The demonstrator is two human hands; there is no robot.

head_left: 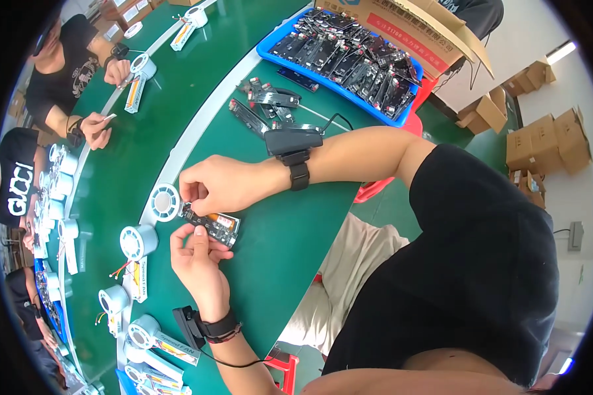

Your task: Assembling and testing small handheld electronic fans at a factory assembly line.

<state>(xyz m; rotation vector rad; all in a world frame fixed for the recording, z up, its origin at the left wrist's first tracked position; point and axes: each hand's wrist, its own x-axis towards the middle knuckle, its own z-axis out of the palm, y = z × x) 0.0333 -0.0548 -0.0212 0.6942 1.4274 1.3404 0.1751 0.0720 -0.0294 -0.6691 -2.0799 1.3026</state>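
A small black circuit board [212,226] with an orange battery lies in front of me, one end beside a round white fan head [165,202]. My left hand [203,263] grips the board's near edge, thumb on top and fingers beneath. Over the end by the fan head, my right hand [224,184] is closed in a pinch. What sits between its fingertips is hidden. Each wrist carries a black strap with a dark device. Several loose black circuit boards [270,105] lie on the green table beyond my right hand.
A blue tray [265,51] heaped with circuit boards stands beside an open cardboard box [408,29]. White fans [138,242] line the pale strip along the green table [270,263]. Other people [72,72] work across it. A red stool [284,374] stands below the table edge.
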